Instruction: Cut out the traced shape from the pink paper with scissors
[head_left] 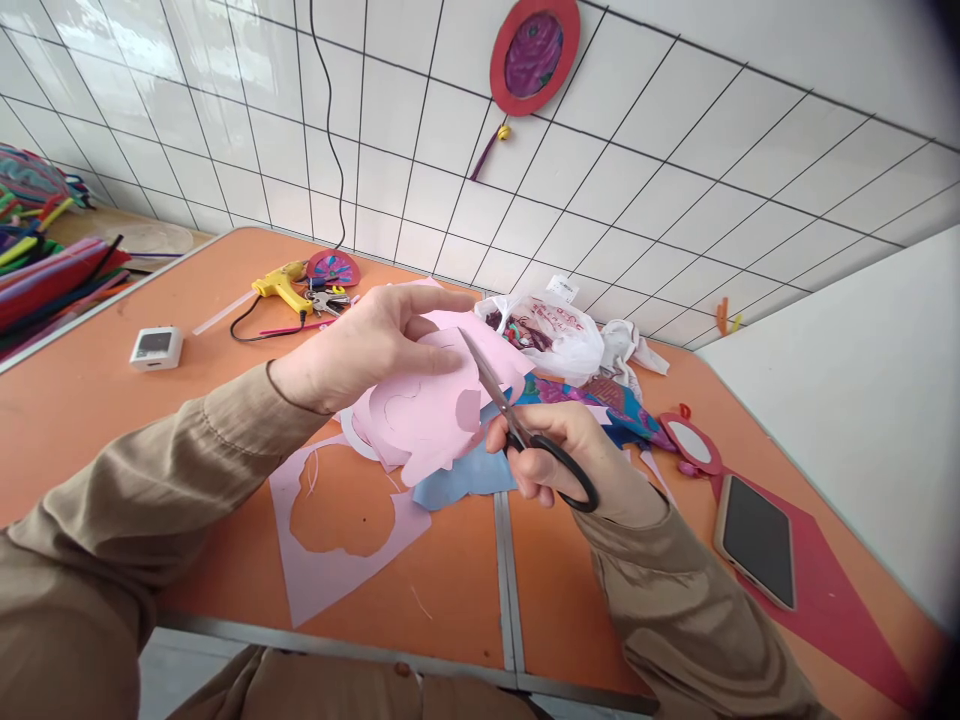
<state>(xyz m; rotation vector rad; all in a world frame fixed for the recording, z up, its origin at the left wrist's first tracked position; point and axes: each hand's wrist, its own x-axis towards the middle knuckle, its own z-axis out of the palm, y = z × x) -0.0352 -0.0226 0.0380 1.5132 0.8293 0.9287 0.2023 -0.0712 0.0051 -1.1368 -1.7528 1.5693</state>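
Note:
A sheet of pink paper (427, 385) with curved lines drawn on it is gripped by my left hand (382, 345), thumb on top and fingers behind. My right hand (559, 455) is closed round the black handles of a pair of scissors (499, 395). Their blades point up and to the left, at the right edge of the pink paper. Below the sheet lie more pink paper pieces and a blue sheet (465, 485). Nearer to me, a pink offcut (300, 580) with a large rounded hole rests on the orange table (450, 590).
At the back left are a yellow glue gun (283, 288) with a cord and a white charger (157, 348). A plastic bag (574, 340), patterned fabric (637, 418), a small round mirror (690, 442) and a phone (757, 540) on red paper (832, 600) lie to the right. A tiled wall stands behind.

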